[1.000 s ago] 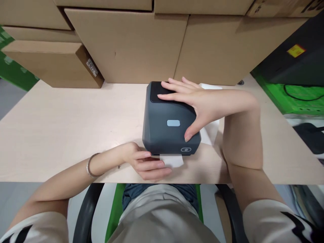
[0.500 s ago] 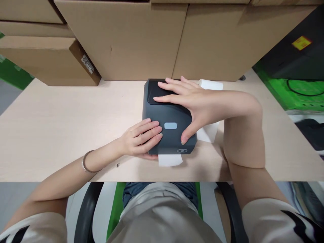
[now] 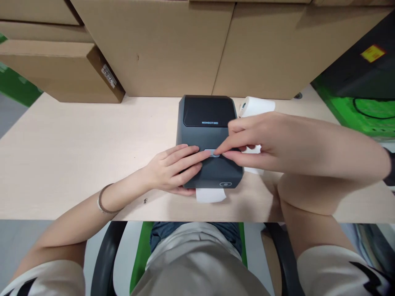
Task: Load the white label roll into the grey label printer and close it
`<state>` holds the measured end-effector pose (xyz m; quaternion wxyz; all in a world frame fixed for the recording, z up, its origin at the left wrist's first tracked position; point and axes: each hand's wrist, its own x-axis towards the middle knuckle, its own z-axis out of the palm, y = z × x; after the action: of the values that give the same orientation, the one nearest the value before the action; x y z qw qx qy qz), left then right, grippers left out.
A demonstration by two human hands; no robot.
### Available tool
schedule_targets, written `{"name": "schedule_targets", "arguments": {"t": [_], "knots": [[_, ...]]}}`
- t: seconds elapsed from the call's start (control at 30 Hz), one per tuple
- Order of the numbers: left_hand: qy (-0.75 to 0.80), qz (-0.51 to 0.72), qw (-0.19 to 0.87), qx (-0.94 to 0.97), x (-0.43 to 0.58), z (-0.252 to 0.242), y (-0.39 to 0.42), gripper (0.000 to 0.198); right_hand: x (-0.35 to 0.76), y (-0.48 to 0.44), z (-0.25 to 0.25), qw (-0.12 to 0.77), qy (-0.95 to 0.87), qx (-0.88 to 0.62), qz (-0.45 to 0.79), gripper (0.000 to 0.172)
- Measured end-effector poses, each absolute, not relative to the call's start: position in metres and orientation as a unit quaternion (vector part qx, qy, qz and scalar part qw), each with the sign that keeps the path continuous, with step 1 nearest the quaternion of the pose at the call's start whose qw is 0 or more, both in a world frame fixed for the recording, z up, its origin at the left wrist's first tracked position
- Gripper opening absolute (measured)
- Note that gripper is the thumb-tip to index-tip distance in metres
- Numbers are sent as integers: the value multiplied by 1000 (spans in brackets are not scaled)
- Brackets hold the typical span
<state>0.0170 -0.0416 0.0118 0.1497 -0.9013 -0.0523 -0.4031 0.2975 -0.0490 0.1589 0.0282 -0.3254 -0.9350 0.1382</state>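
A dark grey label printer (image 3: 193, 135) sits on the table in front of me, with a black lid panel and "NIIMBOT" lettering. My left hand (image 3: 175, 168) holds its left front corner, fingers laid across the top and thumb low at the front edge. One left fingertip reaches the small light-blue button (image 3: 212, 153) in the middle of the top. At that button's right end is my right index fingertip; my right hand (image 3: 254, 142) has its thumb close beside it and the other fingers curled, with nothing visible in them. A white paper strip (image 3: 210, 195) sticks out at the printer's front.
Behind the printer's right side lies a white paper roll (image 3: 257, 107), its loose paper partly hidden by my right hand. Cardboard boxes (image 3: 173, 49) line the table's back edge, with a flatter box (image 3: 61, 72) at left. A dark case (image 3: 361, 70) stands at right.
My right hand has left its spread position on the lid and come down to the button, fingers now curled. My left fingers have slid slightly right, onto the button's left end.
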Motion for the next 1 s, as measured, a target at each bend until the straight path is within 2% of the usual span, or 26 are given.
{"name": "schedule_targets", "arguments": {"t": [0.17, 0.33, 0.47, 0.6, 0.7, 0.8, 0.87, 0.93, 1.0], "knots": [[-111, -363, 172, -909, 22, 30, -51, 67, 297, -59, 160, 18, -928, -334, 167, 30], [-135, -332, 195, -913, 25, 39, -56, 72, 292, -71, 162, -47, -901, -408, 143, 22], [-136, -348, 200, -906, 25, 35, -55, 71, 290, -83, 159, -44, -906, -419, 49, 33], [-110, -404, 213, -883, 24, 18, -50, 59, 285, -97, 147, -1, -923, -378, -71, 51], [-100, -437, 251, -858, 21, 1, -48, 51, 279, -101, 139, 32, -932, -348, -94, 66], [-119, -476, 310, -814, 19, -13, -48, 53, 275, -100, 137, 38, -929, -357, -86, 82], [-127, -493, 354, -785, 15, -23, -49, 61, 276, -99, 141, 47, -921, -378, -87, 82], [-124, -493, 396, -765, 10, -34, -51, 75, 278, -101, 147, 62, -911, -391, -116, 72], [-148, -471, 385, -780, 4, -47, -51, 84, 280, -102, 156, 103, -891, -406, -176, 67]]}}
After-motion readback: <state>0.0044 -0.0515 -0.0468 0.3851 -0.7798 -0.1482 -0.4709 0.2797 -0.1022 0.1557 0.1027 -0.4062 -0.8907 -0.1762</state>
